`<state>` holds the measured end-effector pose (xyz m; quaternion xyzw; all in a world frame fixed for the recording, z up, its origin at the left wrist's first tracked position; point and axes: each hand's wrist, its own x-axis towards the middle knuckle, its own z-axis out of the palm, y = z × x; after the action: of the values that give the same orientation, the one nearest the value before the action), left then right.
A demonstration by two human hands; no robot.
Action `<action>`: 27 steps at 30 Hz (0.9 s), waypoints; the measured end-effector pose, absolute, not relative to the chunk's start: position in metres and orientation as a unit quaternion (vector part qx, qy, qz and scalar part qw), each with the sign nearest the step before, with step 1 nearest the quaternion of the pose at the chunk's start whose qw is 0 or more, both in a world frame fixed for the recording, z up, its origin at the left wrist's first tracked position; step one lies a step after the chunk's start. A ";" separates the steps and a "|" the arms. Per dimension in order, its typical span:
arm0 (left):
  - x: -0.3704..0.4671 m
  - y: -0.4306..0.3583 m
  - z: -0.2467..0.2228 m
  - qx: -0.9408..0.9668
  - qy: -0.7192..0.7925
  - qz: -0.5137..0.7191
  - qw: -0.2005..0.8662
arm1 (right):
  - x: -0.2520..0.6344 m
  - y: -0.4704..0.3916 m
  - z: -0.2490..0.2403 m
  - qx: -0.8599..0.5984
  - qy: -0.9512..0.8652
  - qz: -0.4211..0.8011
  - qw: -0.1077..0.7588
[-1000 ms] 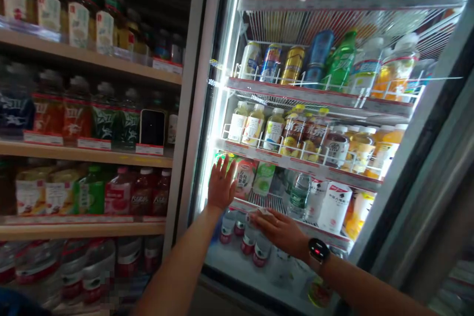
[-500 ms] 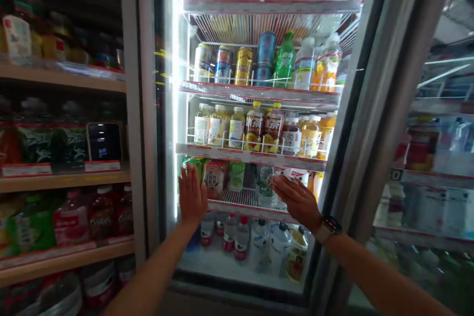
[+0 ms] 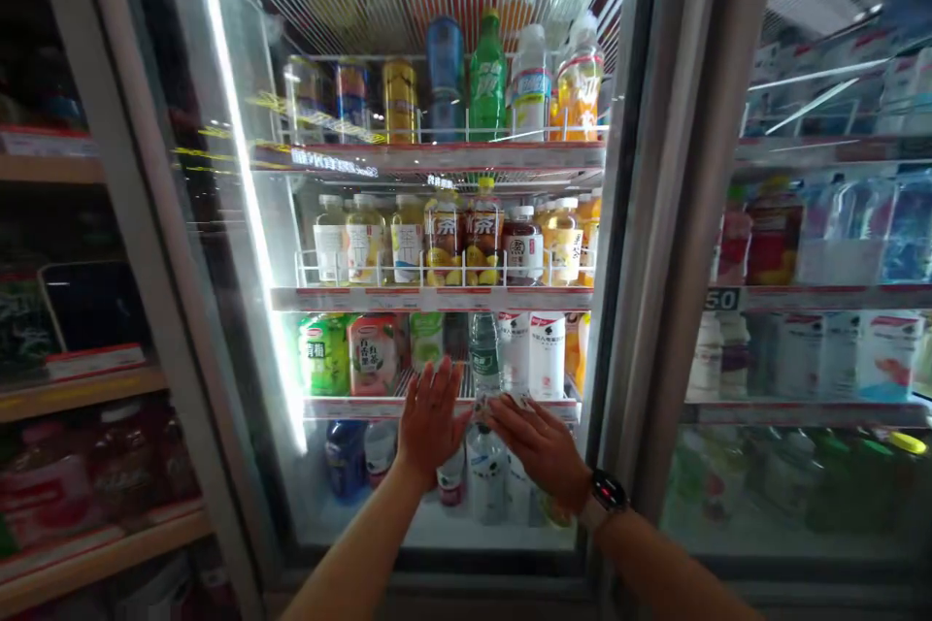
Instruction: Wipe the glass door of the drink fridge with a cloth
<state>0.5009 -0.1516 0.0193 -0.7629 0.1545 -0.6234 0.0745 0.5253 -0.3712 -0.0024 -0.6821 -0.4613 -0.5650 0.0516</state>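
Note:
My left hand [image 3: 432,417] is raised in front of the glass-fronted drinks cooler, its palm forward and fingers stretched upward. To its right, my right hand [image 3: 535,441] lies flat and slanted, fingers extended to the left, with a watch [image 3: 609,490] on the wrist. Something pale and see-through shows by its fingers; I cannot make out whether it is touched. Right behind the gap between the hands stands a clear bottle with a green label [image 3: 484,359]. Neither hand visibly grips a drink. Whether the palms touch the glass cannot be told.
Cooler shelves [image 3: 437,299] hold rows of bottles and cans, with more bottles at the bottom. A thick metal door frame [image 3: 655,243] stands to the right, beside another stocked cooler. Wooden shelves [image 3: 87,393] with drinks and a dark tablet-like panel [image 3: 94,304] are at left.
The view has shifted right and closer to the cooler. My left hand has moved right toward my right hand, so the two are now nearly side by side.

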 end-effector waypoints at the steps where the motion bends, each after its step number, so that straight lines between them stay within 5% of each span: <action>1: 0.501 -0.151 0.019 -0.763 0.153 -0.624 0.076 | 0.525 -0.370 0.004 -0.683 -0.444 -0.576 0.078; 8: 0.498 -0.153 0.017 -0.764 0.146 -0.624 0.078 | 0.526 -0.363 0.061 -0.650 -0.323 -0.652 0.218; 19: 0.496 -0.152 0.015 -0.768 0.147 -0.617 0.089 | 0.509 -0.347 -0.036 -0.669 -0.417 -0.570 0.233; 27: 0.495 -0.152 0.016 -0.769 0.148 -0.617 0.086 | 0.504 -0.351 -0.025 -0.661 -0.430 -0.567 0.239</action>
<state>0.4954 -0.1516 0.0155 -0.7685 0.1478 -0.6165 0.0861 0.5040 -0.3511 -0.0249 -0.6606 -0.4298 -0.5671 0.2393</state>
